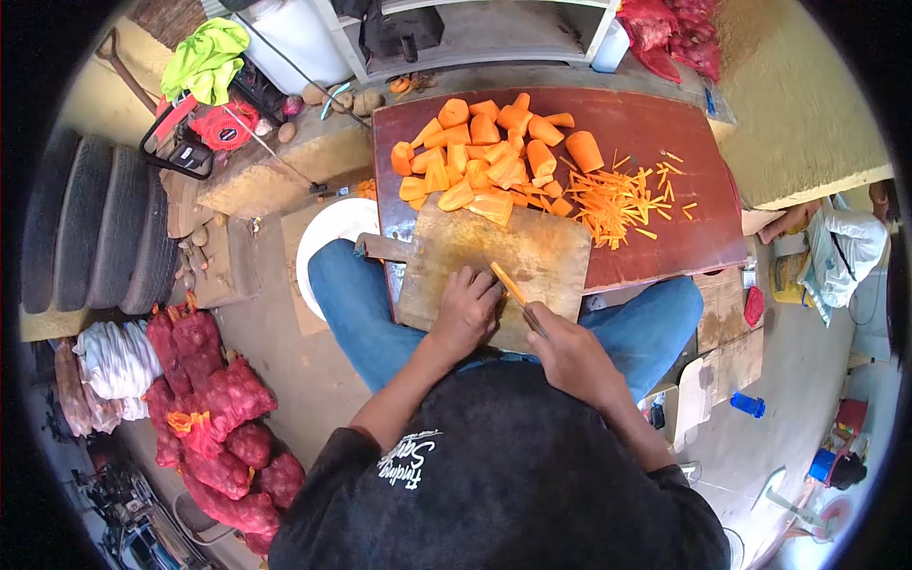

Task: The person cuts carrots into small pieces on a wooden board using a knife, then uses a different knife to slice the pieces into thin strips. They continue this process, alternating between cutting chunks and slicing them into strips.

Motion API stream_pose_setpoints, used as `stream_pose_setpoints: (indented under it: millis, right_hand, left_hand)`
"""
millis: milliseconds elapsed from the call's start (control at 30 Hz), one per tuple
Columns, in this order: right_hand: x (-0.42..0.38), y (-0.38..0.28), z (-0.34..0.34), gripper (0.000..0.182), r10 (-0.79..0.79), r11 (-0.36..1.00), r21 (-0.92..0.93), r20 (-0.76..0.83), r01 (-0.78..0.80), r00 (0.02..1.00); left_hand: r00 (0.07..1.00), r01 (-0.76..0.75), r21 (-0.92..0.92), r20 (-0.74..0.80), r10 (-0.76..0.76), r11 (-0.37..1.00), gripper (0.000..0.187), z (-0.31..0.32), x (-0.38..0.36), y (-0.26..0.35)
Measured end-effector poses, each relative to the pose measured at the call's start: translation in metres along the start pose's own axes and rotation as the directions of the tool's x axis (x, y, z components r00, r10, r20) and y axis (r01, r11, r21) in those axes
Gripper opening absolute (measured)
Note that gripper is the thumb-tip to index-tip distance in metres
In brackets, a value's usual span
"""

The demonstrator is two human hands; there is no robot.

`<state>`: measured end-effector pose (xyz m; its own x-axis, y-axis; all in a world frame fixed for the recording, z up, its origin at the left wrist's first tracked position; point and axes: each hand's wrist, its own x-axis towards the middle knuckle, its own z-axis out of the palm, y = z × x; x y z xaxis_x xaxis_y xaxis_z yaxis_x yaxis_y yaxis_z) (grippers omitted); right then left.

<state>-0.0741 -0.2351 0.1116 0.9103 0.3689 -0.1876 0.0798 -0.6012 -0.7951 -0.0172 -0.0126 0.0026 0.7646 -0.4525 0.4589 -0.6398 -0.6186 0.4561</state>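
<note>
A worn wooden cutting board (446, 237) lies across my lap, its handle pointing left. My right hand (575, 353) is wrapped round the handle of a knife (534, 321). An orange strip of carrot (506, 282) shows along the blade, which points up and to the left. My left hand (467, 309) presses on the board just left of the blade, fingers curled down and close together; what lies under the fingertips is hidden. Beyond the board are peeled carrot chunks (451, 113) in a heap. Right of them lies a pile of thin carrot sticks (613, 214).
The carrots rest on a dark red tabletop (679, 123). A white basin (328, 220) stands by my left knee. Red mesh sacks (223, 408) and stacked tyres (95, 228) are on the left. A blue object (748, 406) lies on the floor at right.
</note>
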Motion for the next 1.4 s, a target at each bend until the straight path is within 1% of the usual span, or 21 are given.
stream_pose_setpoints:
  millis: [100,200,300,400,500,600,700,800,833,900,933,1000,1133,1233,1300,1400]
  right_hand:
    - [0.012,0.001,0.015,0.044,-0.065,0.998,-0.002,-0.096,0.066,0.993]
    - [0.031,0.001,0.013,0.043,0.0,1.0,-0.02,-0.034,-0.001,0.999]
    - [0.009,-0.005,-0.002,0.044,-0.016,0.997,0.069,-0.006,0.016,1.0]
    - [0.009,0.005,0.014,0.043,-0.128,0.989,0.055,-0.108,0.135,0.986]
    - [0.031,0.009,0.016,0.043,-0.03,0.999,-0.015,-0.035,0.029,0.999]
    - [0.018,-0.004,0.006,0.042,-0.043,0.995,0.089,-0.065,0.049,0.997]
    - [0.009,-0.001,0.009,0.042,-0.014,0.998,0.062,-0.031,0.015,0.999]
    - [0.034,0.004,0.015,0.039,0.006,0.999,0.044,-0.026,-0.005,1.0]
    - [0.032,0.003,0.015,0.039,-0.011,0.998,0.065,-0.034,0.013,0.999]
    - [0.029,0.001,0.01,0.037,-0.056,0.993,0.101,-0.054,0.061,0.997]
    - [0.024,0.0,0.01,0.036,-0.039,0.994,0.104,-0.051,0.044,0.998]
    - [0.011,-0.002,0.009,0.035,0.0,0.995,0.102,-0.037,0.004,0.999]
    - [0.025,0.002,0.013,0.035,-0.02,0.996,0.089,-0.05,0.024,0.999]
    - [0.021,0.002,0.011,0.036,-0.016,0.996,0.087,-0.043,0.02,0.999]
    - [0.009,0.001,0.011,0.037,-0.001,0.996,0.09,-0.049,0.005,0.999]
    - [0.025,0.004,0.015,0.039,0.026,0.997,0.068,-0.045,-0.022,0.999]
  left_hand:
    - [1.0,-0.013,0.001,0.018,0.013,1.0,0.029,-0.004,0.002,0.001]
    - [1.0,-0.004,0.001,0.021,0.004,1.0,0.027,-0.007,0.001,0.005]
    - [1.0,0.004,0.005,-0.004,-0.004,1.0,0.025,-0.007,0.003,0.001]
    - [1.0,0.021,-0.006,-0.004,-0.021,1.0,0.025,-0.002,-0.002,-0.001]
    - [1.0,0.018,-0.017,-0.015,-0.018,1.0,0.025,0.002,-0.002,-0.001]
    - [1.0,0.004,-0.007,-0.031,-0.005,1.0,0.025,-0.001,0.0,-0.003]
    - [0.999,0.009,0.0,-0.04,-0.009,1.0,0.026,0.0,-0.003,-0.002]
    - [0.999,0.013,-0.002,-0.031,-0.013,1.0,0.026,0.0,-0.003,0.001]
    - [1.0,0.013,0.002,-0.021,-0.013,1.0,0.027,-0.003,-0.003,0.0]
    - [0.998,-0.012,0.01,-0.062,0.013,1.0,0.028,0.0,-0.001,-0.003]
    - [0.997,-0.016,0.008,-0.081,0.017,1.0,0.028,0.002,-0.003,-0.003]
    - [0.998,-0.006,0.027,-0.06,0.008,1.0,0.029,0.003,-0.005,-0.002]
    - [1.0,0.001,0.01,-0.015,-0.001,1.0,0.03,-0.004,-0.003,0.001]
    - [1.0,0.005,0.036,-0.018,-0.004,0.999,0.031,0.0,-0.004,-0.001]
    - [0.999,-0.013,0.034,-0.047,0.015,0.999,0.03,0.0,-0.002,-0.002]
    - [0.999,-0.007,0.017,-0.038,0.008,1.0,0.029,-0.005,0.001,0.005]
